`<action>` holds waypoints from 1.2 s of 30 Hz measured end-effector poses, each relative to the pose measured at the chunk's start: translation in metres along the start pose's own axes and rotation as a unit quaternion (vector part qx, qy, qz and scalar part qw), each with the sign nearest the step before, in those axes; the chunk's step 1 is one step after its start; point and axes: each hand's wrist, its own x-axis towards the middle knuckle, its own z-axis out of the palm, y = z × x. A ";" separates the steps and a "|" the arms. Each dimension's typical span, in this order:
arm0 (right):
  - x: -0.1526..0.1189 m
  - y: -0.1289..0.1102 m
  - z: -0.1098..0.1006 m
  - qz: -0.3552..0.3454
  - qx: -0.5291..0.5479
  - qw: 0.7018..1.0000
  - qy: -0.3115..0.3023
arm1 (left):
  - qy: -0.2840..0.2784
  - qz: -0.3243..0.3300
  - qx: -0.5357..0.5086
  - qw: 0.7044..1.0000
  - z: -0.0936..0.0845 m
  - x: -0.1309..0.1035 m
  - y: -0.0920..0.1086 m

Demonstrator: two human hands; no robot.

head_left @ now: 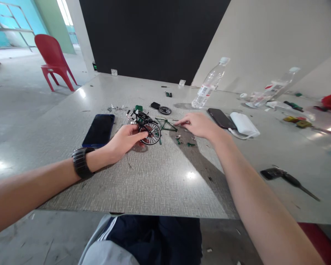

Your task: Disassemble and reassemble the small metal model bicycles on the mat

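My left hand [127,140] is closed on a miniature bicycle [145,119] with black parts. Its thumb presses on the spoked wheel [152,134], which faces me. Just right of this wheel lies a thin green bicycle frame [167,125]. My right hand [197,124] hovers low over the table at the frame's right end, index finger stretched out and nothing visible in its grasp; whether the fingertip touches the frame I cannot tell. Small green pieces [191,144] lie below that hand. A loose spoked wheel [164,110] rests flat behind the frame.
A blue phone [99,130] lies left of my left hand. To the right are a dark phone [220,118], a white power bank [244,124], and keys [287,176]. Two plastic bottles stand behind, one clear bottle [211,84] nearer. A black panel [154,40] borders the table's back.
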 end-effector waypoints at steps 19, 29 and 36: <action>-0.002 0.006 -0.003 0.009 -0.007 0.999 0.049 | -0.002 0.002 -0.011 1.000 -0.001 0.000 -0.001; 0.002 -0.002 0.006 0.032 -0.036 0.995 0.093 | -0.006 -0.001 0.004 1.000 -0.001 -0.001 0.001; 0.008 0.003 0.011 0.028 -0.063 0.994 0.086 | -0.003 0.002 0.001 1.000 -0.001 -0.001 0.000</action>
